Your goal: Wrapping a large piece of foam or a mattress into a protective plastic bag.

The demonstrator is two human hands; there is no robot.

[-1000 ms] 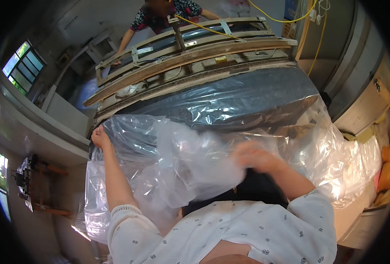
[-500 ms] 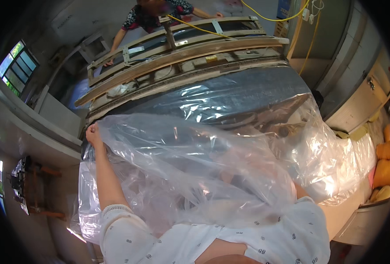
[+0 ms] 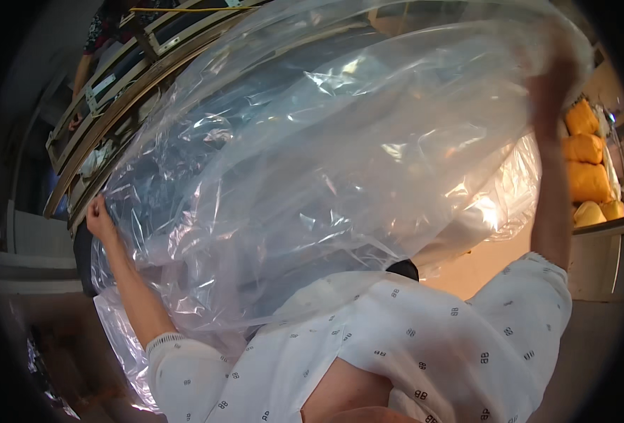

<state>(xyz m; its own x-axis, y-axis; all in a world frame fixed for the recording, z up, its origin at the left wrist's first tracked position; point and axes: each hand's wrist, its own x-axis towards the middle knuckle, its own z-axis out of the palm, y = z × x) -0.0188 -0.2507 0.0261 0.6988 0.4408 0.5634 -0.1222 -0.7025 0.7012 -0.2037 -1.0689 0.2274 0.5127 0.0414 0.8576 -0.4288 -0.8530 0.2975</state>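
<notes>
A large clear plastic sheet [image 3: 340, 148] billows in front of me, spread between my two arms. At the far left, my left hand [image 3: 100, 220] pinches the sheet's corner beside the long wooden frame. My right hand [image 3: 560, 60] is raised high at the far right, behind or within the film; motion smears its fingers, so its grip cannot be made out. The raised sheet covers most of the work surface beneath. More crumpled film [image 3: 513, 194] lies at the right, shining in warm light.
A long wooden frame with metal brackets [image 3: 104, 88] runs along the far left side. Behind it, another person's hand [image 3: 76, 121] rests near the frame. Orange bundles [image 3: 585, 151] are stacked at the right. A tan surface [image 3: 477, 271] shows near my right arm.
My right hand has come out from under the film and swung up to the far right, lifting the sheet. The left hand stays at its corner. My view has turned to the right.
</notes>
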